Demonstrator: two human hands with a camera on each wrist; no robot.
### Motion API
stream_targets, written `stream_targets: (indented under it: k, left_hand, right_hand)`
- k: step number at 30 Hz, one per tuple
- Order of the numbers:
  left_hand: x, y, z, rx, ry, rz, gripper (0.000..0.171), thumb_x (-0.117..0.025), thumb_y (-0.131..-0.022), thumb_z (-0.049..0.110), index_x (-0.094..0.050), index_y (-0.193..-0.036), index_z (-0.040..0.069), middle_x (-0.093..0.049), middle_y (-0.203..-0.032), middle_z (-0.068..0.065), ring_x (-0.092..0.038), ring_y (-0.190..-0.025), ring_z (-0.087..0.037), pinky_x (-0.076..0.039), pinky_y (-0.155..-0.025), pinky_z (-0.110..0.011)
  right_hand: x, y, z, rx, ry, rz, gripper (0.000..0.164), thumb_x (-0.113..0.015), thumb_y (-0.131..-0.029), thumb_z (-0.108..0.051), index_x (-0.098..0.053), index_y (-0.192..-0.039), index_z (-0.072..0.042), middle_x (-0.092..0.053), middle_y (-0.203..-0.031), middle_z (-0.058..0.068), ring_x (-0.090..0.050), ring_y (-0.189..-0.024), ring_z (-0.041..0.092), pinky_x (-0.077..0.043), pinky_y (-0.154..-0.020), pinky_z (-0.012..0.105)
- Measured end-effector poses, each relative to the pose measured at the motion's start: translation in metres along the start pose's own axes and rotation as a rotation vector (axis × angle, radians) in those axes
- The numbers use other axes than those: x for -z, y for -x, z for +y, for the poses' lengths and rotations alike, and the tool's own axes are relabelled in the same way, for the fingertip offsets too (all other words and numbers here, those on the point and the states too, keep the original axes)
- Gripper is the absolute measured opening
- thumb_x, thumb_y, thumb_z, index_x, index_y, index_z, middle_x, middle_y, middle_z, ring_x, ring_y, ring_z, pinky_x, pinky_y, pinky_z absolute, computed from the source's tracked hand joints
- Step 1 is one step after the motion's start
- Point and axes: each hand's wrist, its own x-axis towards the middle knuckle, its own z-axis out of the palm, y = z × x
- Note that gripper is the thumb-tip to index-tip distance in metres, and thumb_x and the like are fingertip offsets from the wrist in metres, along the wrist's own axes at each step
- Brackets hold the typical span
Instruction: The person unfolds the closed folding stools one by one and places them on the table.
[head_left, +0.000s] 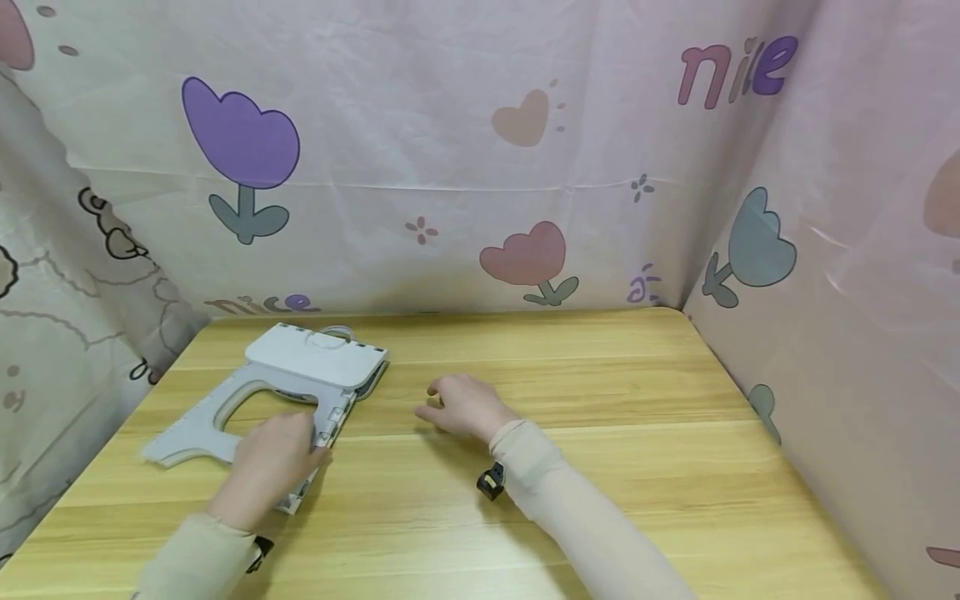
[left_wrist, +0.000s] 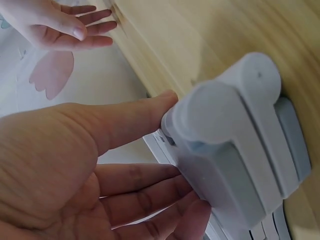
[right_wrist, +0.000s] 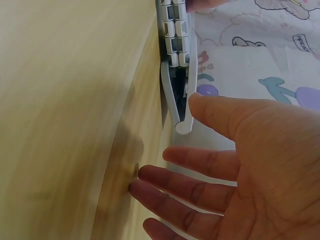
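Note:
A folded white and grey plastic folding stool (head_left: 318, 354) lies flat on the left part of the wooden table. My left hand (head_left: 270, 462) grips its near, hinged side. In the left wrist view the thumb (left_wrist: 135, 117) lies against one side of the stool's rounded end (left_wrist: 210, 115), the fingers (left_wrist: 145, 195) along the other. To the right of the stool, my right hand (head_left: 468, 404) hovers close over the table with nothing in it. Its fingers (right_wrist: 190, 190) are spread and loosely bent in the right wrist view, where the stool's hinged edge (right_wrist: 175, 40) shows beyond the thumb.
The wood-grain table (head_left: 600, 500) reaches back to a printed curtain (head_left: 375, 108) with tulips and hearts. More curtain hangs along the left and right sides. A thin loop handle (head_left: 337, 332) sticks out at the stool's far edge.

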Motion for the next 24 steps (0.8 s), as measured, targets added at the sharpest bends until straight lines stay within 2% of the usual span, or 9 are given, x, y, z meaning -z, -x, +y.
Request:
stream_targets:
  k: [4,9,17,22,24]
  left_hand:
    - [-0.004,-0.001,0.012,-0.02,-0.005,0.007,0.035,-0.091,-0.084,0.027,-0.063,-0.08,0.005,-0.059,-0.071,-0.004,-0.054,-0.063,-0.022,-0.048,-0.053,-0.037]
    - [-0.009,0.0,0.028,-0.068,-0.007,0.029,0.034,-0.093,-0.082,0.026,-0.064,-0.08,0.006,-0.06,-0.071,-0.003,-0.055,-0.063,-0.021,-0.05,-0.053,-0.037]
    - [-0.015,-0.002,0.053,-0.158,-0.05,0.059,0.033,-0.096,-0.078,0.024,-0.069,-0.084,0.007,-0.064,-0.074,-0.004,-0.06,-0.066,-0.02,-0.054,-0.056,-0.039]
    - [-0.02,0.001,0.067,-0.241,-0.036,0.105,0.033,-0.098,-0.074,0.021,-0.068,-0.082,0.009,-0.061,-0.071,-0.001,-0.056,-0.064,-0.016,-0.052,-0.055,-0.034]
    - [-0.021,0.003,0.072,-0.27,-0.034,0.126,0.034,-0.099,-0.072,0.021,-0.068,-0.081,0.009,-0.06,-0.071,0.0,-0.054,-0.063,-0.015,-0.05,-0.054,-0.033]
  right_hand:
    - [0.003,0.005,0.006,-0.007,0.0,0.017,0.05,-0.066,-0.106,-0.046,-0.07,-0.141,-0.01,-0.074,-0.141,0.005,-0.071,-0.129,0.025,-0.06,-0.105,0.045]
    - [0.007,0.011,0.017,-0.013,0.016,0.028,0.05,-0.066,-0.106,-0.045,-0.07,-0.141,-0.009,-0.074,-0.141,0.006,-0.07,-0.131,0.027,-0.06,-0.105,0.048]
    - [0.013,0.018,0.039,-0.008,0.042,0.053,0.05,-0.068,-0.105,-0.044,-0.071,-0.137,-0.006,-0.075,-0.139,0.01,-0.071,-0.129,0.031,-0.06,-0.105,0.05]
    - [0.017,0.025,0.051,-0.019,0.012,0.055,0.05,-0.068,-0.105,-0.042,-0.071,-0.136,-0.003,-0.074,-0.139,0.015,-0.071,-0.129,0.035,-0.058,-0.109,0.052]
    - [0.019,0.027,0.053,-0.024,0.013,0.059,0.049,-0.068,-0.105,-0.042,-0.072,-0.135,-0.003,-0.074,-0.137,0.015,-0.073,-0.121,0.032,-0.059,-0.106,0.051]
